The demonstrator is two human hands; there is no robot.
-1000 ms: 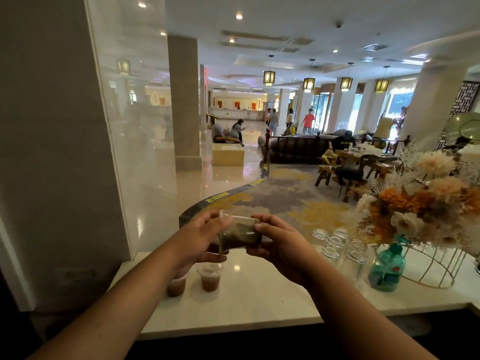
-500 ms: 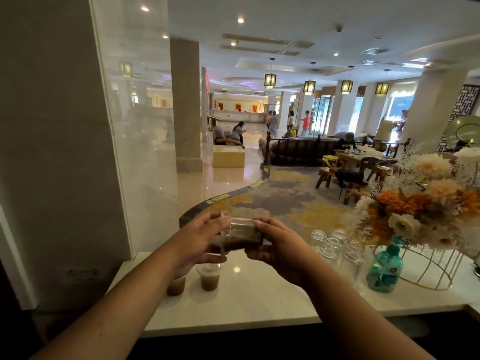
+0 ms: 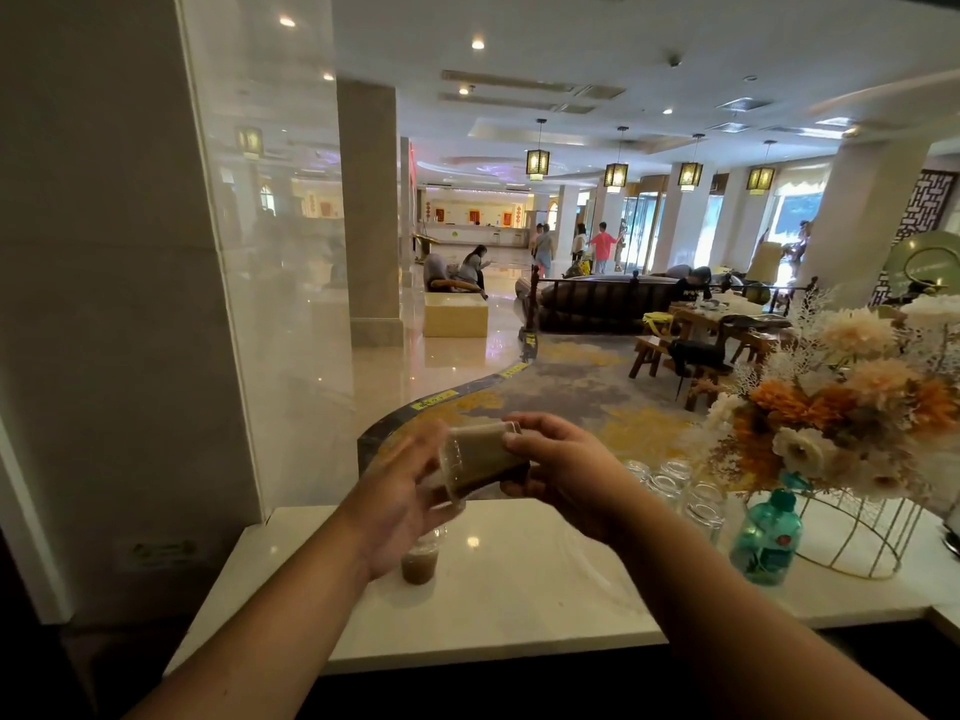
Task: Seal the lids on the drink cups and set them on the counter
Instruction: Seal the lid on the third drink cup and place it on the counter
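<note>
Two bare hands meet above the white counter point(image 3: 519, 605), sharing one clear plastic drink cup point(image 3: 480, 457) of brownish liquid that lies tipped well over on its side, its wide lidded end pointing toward the left and slightly down. The right hand point(image 3: 566, 470) is closed around the cup's narrower base end, fingers curled over the top edge and thumb tucked beneath. The left hand point(image 3: 402, 491) is spread fairly wide at the lidded end, palm facing the lid and fingers reaching up along it; motion blur there hides exactly how firmly it presses, so whether it truly clasps the cup or merely rests against it cannot be told. The cup hangs in the air between both palms, clear of the counter. Directly below the left hand, a second lidded drink cup point(image 3: 418, 561) of the same brown liquid stands upright on the counter, partly hidden by the wrist. Farther right stand several empty upturned glasses point(image 3: 701, 504), a teal bottle point(image 3: 768, 537), and a flower arrangement point(image 3: 852, 407) on a gold wire stand point(image 3: 857, 537).
</note>
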